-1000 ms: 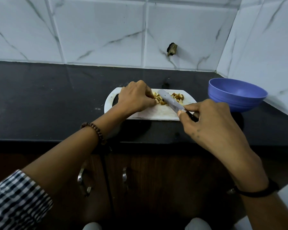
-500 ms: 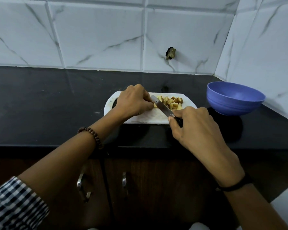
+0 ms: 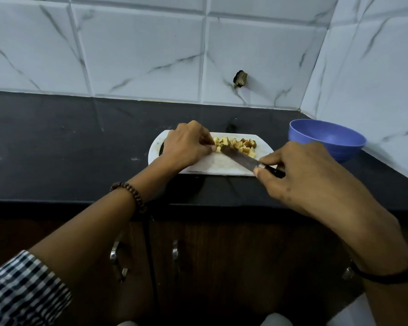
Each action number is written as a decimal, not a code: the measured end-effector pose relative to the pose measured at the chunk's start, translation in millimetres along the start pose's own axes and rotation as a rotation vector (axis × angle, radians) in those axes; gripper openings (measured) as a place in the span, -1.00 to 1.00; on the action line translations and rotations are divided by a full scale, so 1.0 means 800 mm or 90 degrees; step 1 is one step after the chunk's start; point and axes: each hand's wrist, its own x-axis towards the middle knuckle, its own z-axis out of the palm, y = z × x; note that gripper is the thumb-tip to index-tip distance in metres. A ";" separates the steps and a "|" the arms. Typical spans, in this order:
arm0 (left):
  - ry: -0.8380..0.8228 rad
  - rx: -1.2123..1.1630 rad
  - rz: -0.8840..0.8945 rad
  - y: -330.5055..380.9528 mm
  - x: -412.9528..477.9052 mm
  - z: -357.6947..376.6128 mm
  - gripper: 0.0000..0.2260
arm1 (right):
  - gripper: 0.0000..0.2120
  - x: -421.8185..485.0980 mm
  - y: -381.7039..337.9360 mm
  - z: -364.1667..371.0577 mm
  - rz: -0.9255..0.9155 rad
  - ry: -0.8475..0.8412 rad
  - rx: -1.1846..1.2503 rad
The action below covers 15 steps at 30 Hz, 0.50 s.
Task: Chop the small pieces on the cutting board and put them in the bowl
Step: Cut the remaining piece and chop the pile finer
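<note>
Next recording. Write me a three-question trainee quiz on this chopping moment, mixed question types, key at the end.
1. True or false: the blue bowl stands on the person's left side.
2. Which hand grips the knife? A) left B) right
3. Fill in: the left hand holds the pieces down on the white ____.

Key: 1 false, it is on the right. 2 B, the right hand. 3 cutting board.
</note>
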 end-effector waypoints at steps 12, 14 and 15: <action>0.053 -0.052 -0.056 -0.038 -0.009 -0.035 -0.75 | -0.71 0.009 -0.051 0.053 -0.065 0.066 0.025; 0.054 -0.053 -0.063 -0.041 -0.010 -0.034 -0.76 | -0.70 0.017 -0.054 0.062 -0.070 0.035 0.022; 0.055 -0.050 -0.063 -0.041 -0.010 -0.034 -0.77 | -0.70 0.021 -0.052 0.063 -0.066 0.027 0.021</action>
